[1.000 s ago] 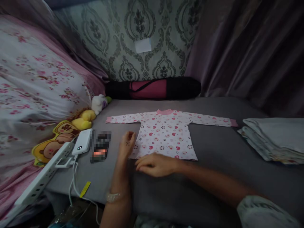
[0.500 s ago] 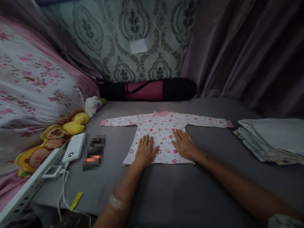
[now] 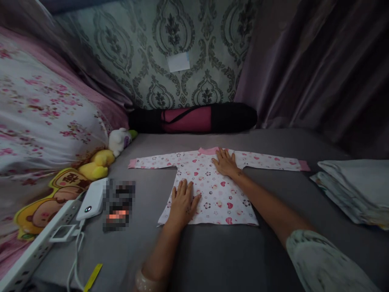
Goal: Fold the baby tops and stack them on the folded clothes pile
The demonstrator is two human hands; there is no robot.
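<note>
A small white long-sleeved shirt with pink collar and cuffs and a heart and flower print lies spread out on the grey bed sheet. Both of its sleeves stretch straight out to the sides. My left hand rests flat on the lower left of the shirt's body, fingers apart. Near the collar, on the upper right of the chest, my right hand lies flat with its fingers spread. Neither hand grips the cloth.
Folded cloths are stacked at the right. To the left are a white power bank with cables, a white rail, and plush toys. A black and pink rolled bag lies along the patterned wall.
My right hand has slid up the shirt from its lower right to near the collar. My left hand stays on the lower left. The view has shifted slightly.
</note>
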